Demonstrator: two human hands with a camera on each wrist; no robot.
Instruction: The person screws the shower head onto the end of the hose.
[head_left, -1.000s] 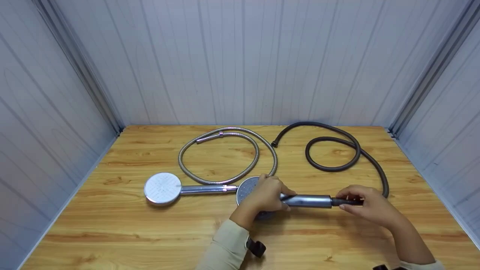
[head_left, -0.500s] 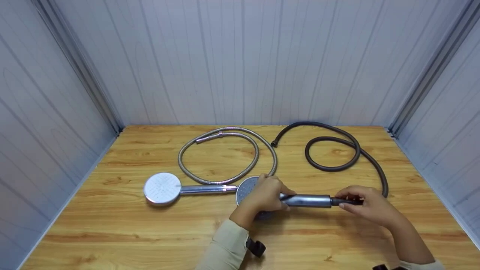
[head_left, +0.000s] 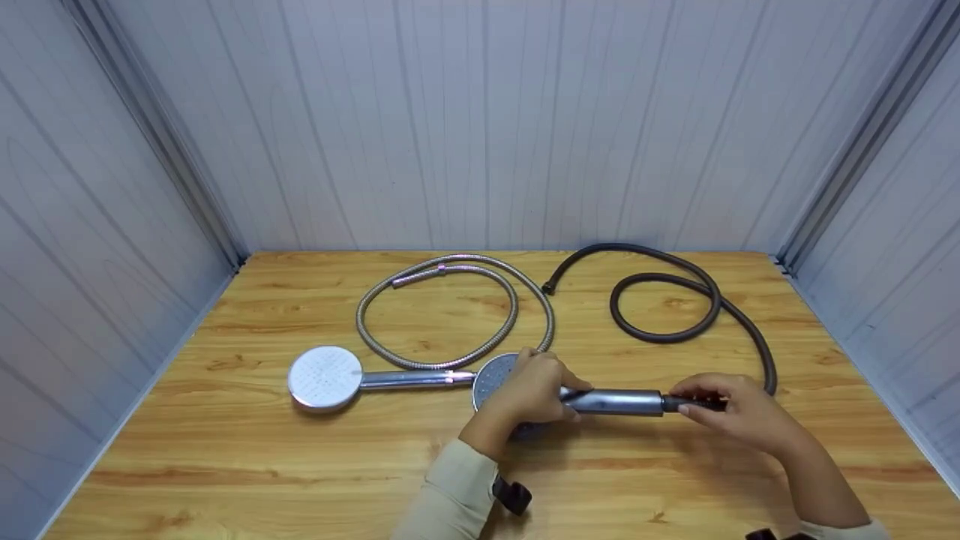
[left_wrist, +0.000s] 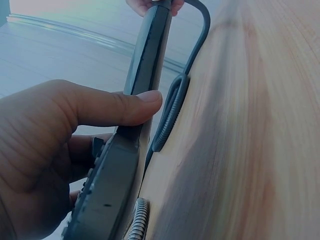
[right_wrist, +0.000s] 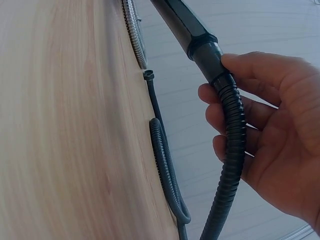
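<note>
My left hand (head_left: 534, 386) grips a dark grey shower head (head_left: 615, 402) near where its handle meets the round spray face. In the left wrist view the thumb lies across the handle, and the fingers are partly hidden behind the head. At the handle's end, my right hand (head_left: 739, 412) pinches the connector of a black shower hose (right_wrist: 230, 115) between thumb and fingers. The right wrist view has this connector (right_wrist: 209, 61) in line with the handle, right up against its end. The hose bends away below the fingers.
A chrome shower head (head_left: 325, 377) lies at left on the wooden table (head_left: 300, 480). Behind it a silver metal hose (head_left: 362, 315) is coiled. The black hose's loop and free end (head_left: 550, 287) lie at back right. Pale panel walls (head_left: 480, 135) enclose the back and sides.
</note>
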